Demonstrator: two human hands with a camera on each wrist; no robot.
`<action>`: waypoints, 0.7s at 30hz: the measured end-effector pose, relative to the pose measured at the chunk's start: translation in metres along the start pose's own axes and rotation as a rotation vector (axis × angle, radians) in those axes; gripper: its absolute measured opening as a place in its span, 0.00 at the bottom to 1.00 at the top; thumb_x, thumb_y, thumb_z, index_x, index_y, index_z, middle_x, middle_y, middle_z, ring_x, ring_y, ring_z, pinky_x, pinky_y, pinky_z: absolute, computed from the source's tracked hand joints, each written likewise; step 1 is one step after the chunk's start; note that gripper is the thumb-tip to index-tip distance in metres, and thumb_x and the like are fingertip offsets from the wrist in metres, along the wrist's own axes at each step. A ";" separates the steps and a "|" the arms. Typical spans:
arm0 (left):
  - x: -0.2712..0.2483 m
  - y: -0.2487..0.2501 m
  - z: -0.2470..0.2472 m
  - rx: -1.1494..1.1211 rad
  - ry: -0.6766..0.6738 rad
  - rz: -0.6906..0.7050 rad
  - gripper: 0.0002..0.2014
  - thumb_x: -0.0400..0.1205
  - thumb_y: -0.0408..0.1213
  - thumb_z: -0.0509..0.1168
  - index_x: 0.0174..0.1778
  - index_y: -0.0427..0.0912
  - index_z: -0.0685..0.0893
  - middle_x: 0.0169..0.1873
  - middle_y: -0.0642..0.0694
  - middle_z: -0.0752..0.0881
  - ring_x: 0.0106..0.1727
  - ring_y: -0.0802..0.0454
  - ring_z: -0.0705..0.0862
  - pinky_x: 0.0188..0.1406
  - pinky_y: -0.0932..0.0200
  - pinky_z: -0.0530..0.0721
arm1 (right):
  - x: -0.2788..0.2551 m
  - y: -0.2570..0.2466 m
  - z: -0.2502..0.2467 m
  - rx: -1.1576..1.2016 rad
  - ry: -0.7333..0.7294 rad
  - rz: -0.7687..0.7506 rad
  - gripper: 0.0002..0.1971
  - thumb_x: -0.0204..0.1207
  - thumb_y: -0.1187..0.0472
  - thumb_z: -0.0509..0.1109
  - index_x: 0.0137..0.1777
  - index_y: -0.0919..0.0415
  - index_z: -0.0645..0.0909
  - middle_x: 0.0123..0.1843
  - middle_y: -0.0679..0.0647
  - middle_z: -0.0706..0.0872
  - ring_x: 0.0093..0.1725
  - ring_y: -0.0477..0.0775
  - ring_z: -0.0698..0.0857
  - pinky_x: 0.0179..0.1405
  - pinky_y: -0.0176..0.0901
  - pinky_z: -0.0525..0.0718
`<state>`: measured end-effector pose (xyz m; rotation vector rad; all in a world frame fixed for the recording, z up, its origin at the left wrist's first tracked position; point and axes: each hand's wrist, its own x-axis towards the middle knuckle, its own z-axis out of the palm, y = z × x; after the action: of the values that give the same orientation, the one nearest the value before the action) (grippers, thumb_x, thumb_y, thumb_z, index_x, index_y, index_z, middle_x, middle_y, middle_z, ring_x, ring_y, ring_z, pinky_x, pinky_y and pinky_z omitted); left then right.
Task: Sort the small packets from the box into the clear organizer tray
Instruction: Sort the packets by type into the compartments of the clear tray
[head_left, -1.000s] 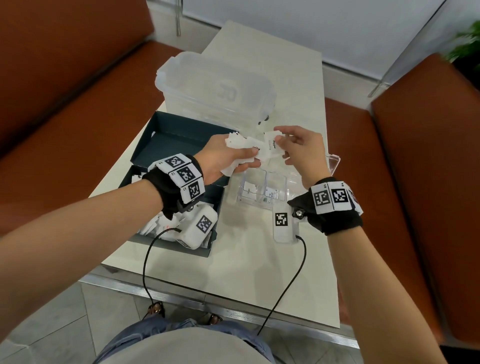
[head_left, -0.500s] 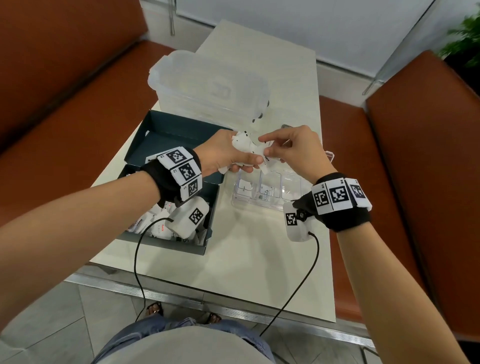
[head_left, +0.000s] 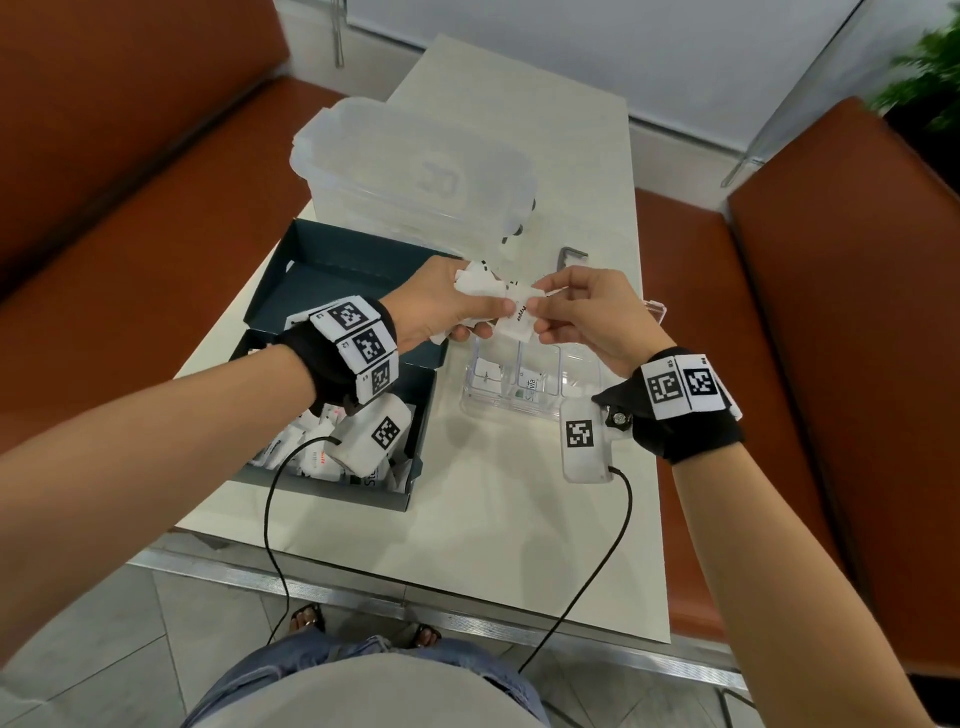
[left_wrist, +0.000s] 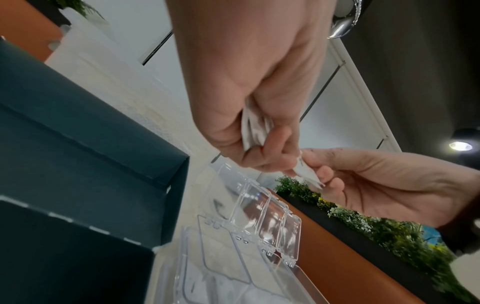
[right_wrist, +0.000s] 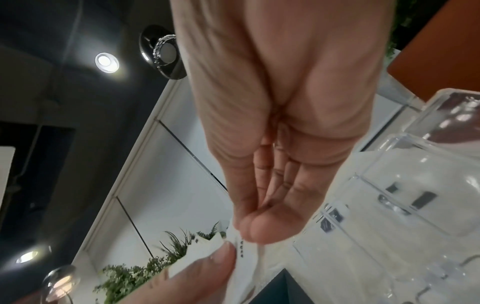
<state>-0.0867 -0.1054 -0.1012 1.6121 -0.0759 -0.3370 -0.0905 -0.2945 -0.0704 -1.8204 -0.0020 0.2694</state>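
Note:
My left hand grips a bunch of small white packets above the table, between the dark box and the clear organizer tray. My right hand pinches one white packet printed "Pepper", which the left thumb also touches. In the left wrist view the left fingers curl round the bunch of packets, and the right hand pinches the single packet above the tray's open lid. The tray holds a few packets. More packets lie in the box's near half.
A large translucent lidded tub stands behind the box on the white table. Orange benches flank the table. A small metal piece lies beyond my hands. Cables hang from both wrist cameras over the table's near edge.
Both hands have drifted slightly toward me, staying above the tray's far edge. The right hand now pinches a single packet at the edge of the left hand's bunch.

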 end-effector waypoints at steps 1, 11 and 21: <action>0.000 -0.001 0.000 0.009 0.003 0.008 0.07 0.75 0.32 0.76 0.45 0.40 0.86 0.31 0.47 0.88 0.28 0.56 0.85 0.17 0.68 0.73 | 0.001 0.000 0.000 -0.030 0.002 -0.008 0.10 0.73 0.71 0.75 0.53 0.68 0.83 0.35 0.60 0.85 0.29 0.50 0.85 0.32 0.39 0.86; 0.001 -0.004 -0.016 0.031 0.080 -0.014 0.10 0.80 0.33 0.72 0.54 0.32 0.85 0.42 0.37 0.91 0.31 0.53 0.83 0.25 0.64 0.77 | 0.034 0.025 0.009 -0.420 0.277 -0.050 0.06 0.72 0.65 0.76 0.48 0.58 0.90 0.45 0.53 0.91 0.44 0.46 0.84 0.46 0.26 0.78; -0.003 -0.012 -0.024 0.019 0.105 -0.057 0.06 0.80 0.35 0.72 0.50 0.37 0.86 0.42 0.39 0.92 0.31 0.53 0.83 0.27 0.63 0.77 | 0.047 0.072 0.057 -0.984 0.180 0.120 0.10 0.77 0.57 0.66 0.51 0.47 0.88 0.49 0.48 0.89 0.56 0.55 0.83 0.65 0.54 0.66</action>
<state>-0.0854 -0.0804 -0.1112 1.6507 0.0475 -0.2958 -0.0658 -0.2526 -0.1614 -2.8258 0.1193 0.1969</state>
